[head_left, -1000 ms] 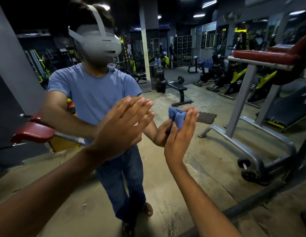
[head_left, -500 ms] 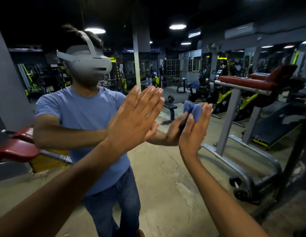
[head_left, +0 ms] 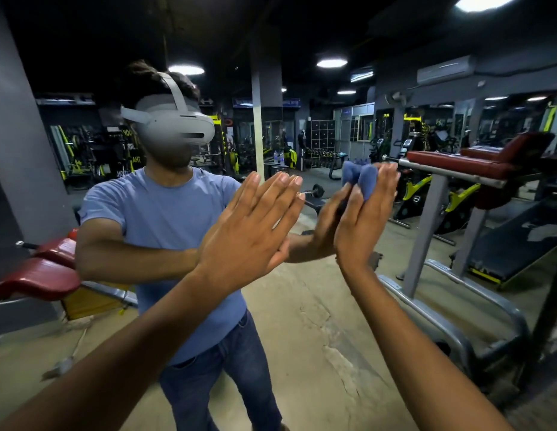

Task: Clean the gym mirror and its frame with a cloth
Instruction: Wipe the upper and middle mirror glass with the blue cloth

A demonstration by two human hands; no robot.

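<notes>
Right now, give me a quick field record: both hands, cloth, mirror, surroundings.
left hand: flat, fingers straight, palm against the mirror
right hand: presses the blue cloth to the glass, fingers straight
cloth: bunched, showing above the fingers
mirror: reflects the person in a blue shirt and headset, palms meeting the real ones
frame: not identifiable in view
reflected surroundings: red padded bench, grey pillar, concrete floor

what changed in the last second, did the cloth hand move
The right hand slid the blue cloth up the mirror, and the view tilted upward with it. The left hand stayed flat on the glass; the cloth stayed pressed under the right fingers.
</notes>
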